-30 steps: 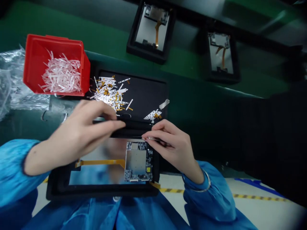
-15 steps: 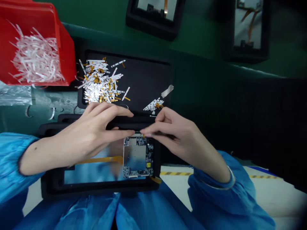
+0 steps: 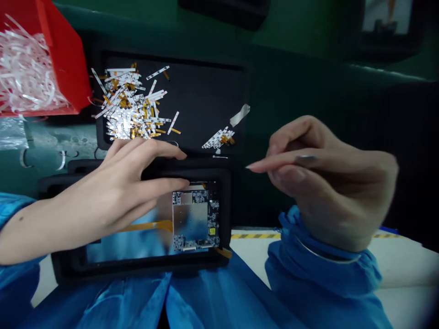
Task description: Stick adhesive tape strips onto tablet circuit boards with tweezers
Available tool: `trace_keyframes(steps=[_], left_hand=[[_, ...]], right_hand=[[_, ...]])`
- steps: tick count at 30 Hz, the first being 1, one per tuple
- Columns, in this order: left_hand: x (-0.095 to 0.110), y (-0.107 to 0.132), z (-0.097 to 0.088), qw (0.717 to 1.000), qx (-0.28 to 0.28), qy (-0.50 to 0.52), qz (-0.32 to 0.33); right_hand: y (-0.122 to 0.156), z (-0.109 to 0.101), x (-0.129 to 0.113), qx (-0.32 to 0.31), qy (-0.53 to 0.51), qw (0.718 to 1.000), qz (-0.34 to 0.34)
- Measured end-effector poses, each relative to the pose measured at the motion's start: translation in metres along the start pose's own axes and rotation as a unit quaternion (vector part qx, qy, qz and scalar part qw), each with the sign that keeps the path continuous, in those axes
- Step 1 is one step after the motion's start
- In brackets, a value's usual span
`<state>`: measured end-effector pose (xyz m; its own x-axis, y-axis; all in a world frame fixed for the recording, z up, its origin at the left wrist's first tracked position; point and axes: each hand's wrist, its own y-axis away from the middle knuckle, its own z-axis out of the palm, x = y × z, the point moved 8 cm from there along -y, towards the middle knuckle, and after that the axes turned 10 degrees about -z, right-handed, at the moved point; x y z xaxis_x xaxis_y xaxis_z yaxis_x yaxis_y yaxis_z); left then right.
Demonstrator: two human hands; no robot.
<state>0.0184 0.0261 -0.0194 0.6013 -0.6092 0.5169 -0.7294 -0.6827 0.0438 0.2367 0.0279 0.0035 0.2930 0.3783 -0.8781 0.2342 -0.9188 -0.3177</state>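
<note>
My left hand point(image 3: 118, 192) reaches over a black frame with its fingers apart. Its thumb tip rests at the end of a white strip with an orange tail point(image 3: 196, 187), along the top edge of a circuit board point(image 3: 190, 221). The board sits at the right side of the black frame point(image 3: 226, 205), beside a reflective panel point(image 3: 126, 251) crossed by an orange flex cable point(image 3: 151, 225). Off to the right, my right hand point(image 3: 318, 183) is raised above the dark surface. Its fingers are pinched around a slim metal piece point(image 3: 306, 157), mostly hidden by them.
Behind the frame, a black tray point(image 3: 202, 91) holds a heap of white strips with orange tails point(image 3: 128, 107) and a smaller bunch point(image 3: 218, 138). At the left stands a red bin point(image 3: 70, 64) of curled white scraps point(image 3: 27, 73). Another framed unit point(image 3: 387, 18) is at top right.
My right hand has lifted off the board's top edge and moved right, fingers still pinched. My left hand stays with its thumb by the strip. The whole view has shifted slightly.
</note>
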Motion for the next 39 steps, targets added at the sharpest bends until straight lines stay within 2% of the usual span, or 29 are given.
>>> trace_keyframes(steps=[3,5,8,11,13,15,17,20,23,28,32,39], left_hand=[[0.004,-0.008,0.003,1.000,0.000,0.015,0.002],[0.009,-0.011,0.006,1.000,0.005,-0.005,0.021],[0.015,-0.009,0.008,0.998,0.026,-0.042,0.042],[0.017,-0.001,0.010,0.999,0.016,-0.001,0.045],[0.014,0.003,0.015,0.999,-0.021,0.033,0.025],[0.014,0.005,0.016,0.999,-0.028,0.019,0.024],[0.022,0.006,0.011,0.997,0.010,-0.045,0.069],[0.038,0.007,0.006,0.969,0.085,-0.175,0.155],[0.045,0.006,0.006,0.951,0.109,-0.229,0.179],[0.046,0.010,0.005,0.967,0.086,-0.194,0.138],[0.052,0.019,0.009,0.978,0.045,-0.155,0.135],[0.057,0.017,0.015,0.977,0.045,-0.164,0.132]], right_hand=[[0.003,0.000,0.002,0.030,0.001,1.000,0.004],[0.004,0.007,0.013,0.031,-0.019,0.998,0.055],[0.005,0.026,0.031,0.009,-0.137,0.980,0.146],[0.005,0.040,0.038,-0.029,-0.218,0.958,0.183],[0.004,0.041,0.038,-0.028,-0.230,0.957,0.176],[0.003,0.040,0.037,-0.025,-0.229,0.959,0.166],[0.004,0.040,0.037,-0.025,-0.225,0.961,0.162],[0.004,0.042,0.039,-0.025,-0.223,0.961,0.162],[0.003,0.043,0.039,-0.021,-0.224,0.963,0.150],[0.005,0.040,0.040,0.014,-0.222,0.965,0.143],[0.005,0.040,0.039,0.007,-0.217,0.966,0.137],[0.004,0.040,0.039,-0.002,-0.212,0.968,0.134]])
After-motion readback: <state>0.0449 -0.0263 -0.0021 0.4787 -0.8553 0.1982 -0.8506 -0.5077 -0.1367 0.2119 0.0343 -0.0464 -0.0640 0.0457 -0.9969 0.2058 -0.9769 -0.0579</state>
